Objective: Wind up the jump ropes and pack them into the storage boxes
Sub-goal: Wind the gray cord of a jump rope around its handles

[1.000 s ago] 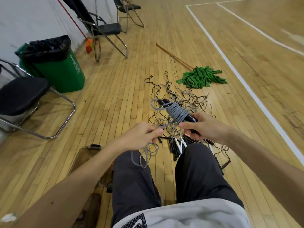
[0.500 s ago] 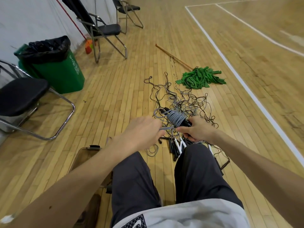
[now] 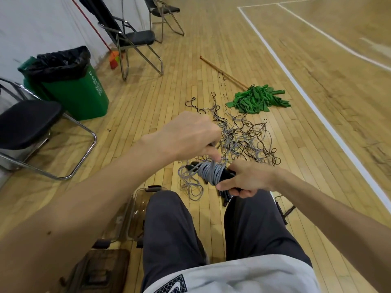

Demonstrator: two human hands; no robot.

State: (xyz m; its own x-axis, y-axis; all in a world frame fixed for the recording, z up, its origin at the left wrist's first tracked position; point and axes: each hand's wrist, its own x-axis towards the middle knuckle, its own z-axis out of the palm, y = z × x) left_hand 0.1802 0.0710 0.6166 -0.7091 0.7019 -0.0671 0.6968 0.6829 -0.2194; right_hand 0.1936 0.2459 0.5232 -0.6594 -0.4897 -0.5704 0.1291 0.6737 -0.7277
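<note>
My right hand (image 3: 247,180) grips the black handles of a jump rope (image 3: 211,172), whose grey cord is wound in a thick coil round them. Just above the coil, my left hand (image 3: 190,136) pinches the free grey cord. Loose loops of that cord hang down to the floor below the handles. A tangled heap of grey and black ropes (image 3: 243,138) lies on the wooden floor beyond my hands. More black handles (image 3: 225,199) lie by my right knee. A clear storage box (image 3: 137,214) stands on the floor left of my left leg, partly hidden by my arm.
A green mop (image 3: 256,100) with a wooden stick lies past the ropes. A green bin (image 3: 69,85) with a black liner stands at the left near folding chairs (image 3: 131,39). A dark case (image 3: 99,271) lies by my left thigh. White court lines run on the right.
My left hand has swung from low beside my knee up and over the handles, carrying the grey cord round them. The coil has grown thicker and my right hand has held on.
</note>
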